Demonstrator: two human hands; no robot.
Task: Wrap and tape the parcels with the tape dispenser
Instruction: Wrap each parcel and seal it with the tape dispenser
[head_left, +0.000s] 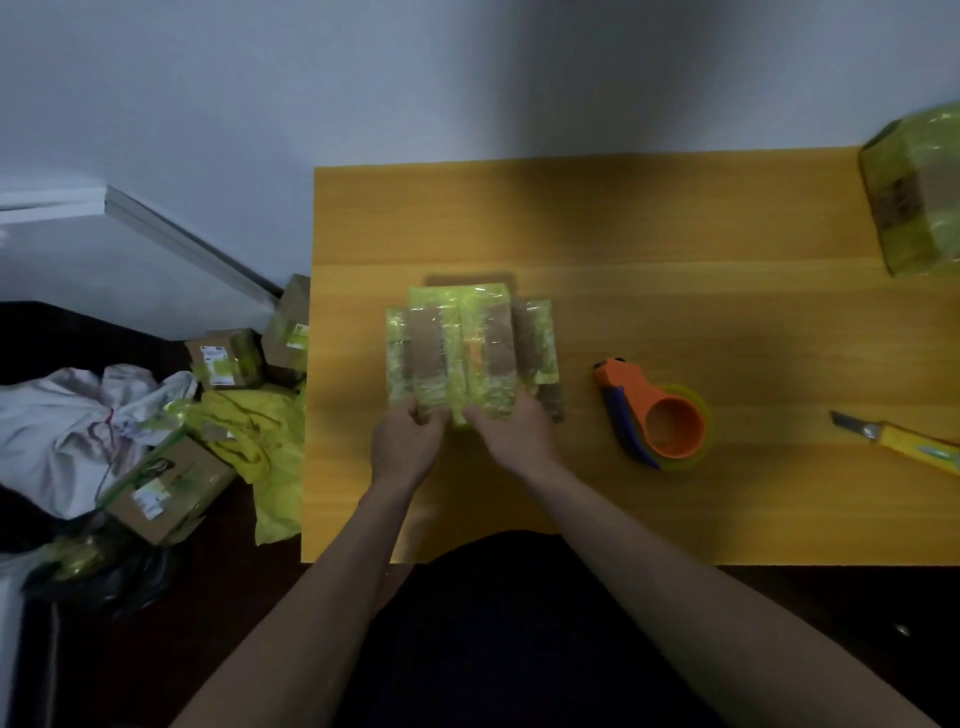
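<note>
Brown cardboard boxes (166, 483) banded with yellow-green tape lie heaped on the dark floor left of the table, among a white cloth (67, 421) and a yellow cloth (260, 441).

On the orange-yellow wooden table (649, 234) sits the flat bundle of cardboard parcels wrapped in glossy yellow-green tape (470, 353), near the table's middle. The left hand (405, 447) pinches its near edge with curled fingers. Just beside it, the right hand (511, 436) grips the same edge, fingers bent over the film.

The bundle looks light and fairly stiff, since the card inside holds it flat. The tape skin is likely slick, so a pinch on film alone could slide. Its corners and card edges seem the surest hold, with fingers under and thumb on top.

To the right, apart from the bundle, rests the orange and blue tape dispenser with its roll of yellow-green tape (657, 415), untouched. Its handle end is the natural grip. Further right lies a yellow utility knife (904, 439), blade out. At the far right corner stands 1 larger taped cardboard box (914, 192).
</note>
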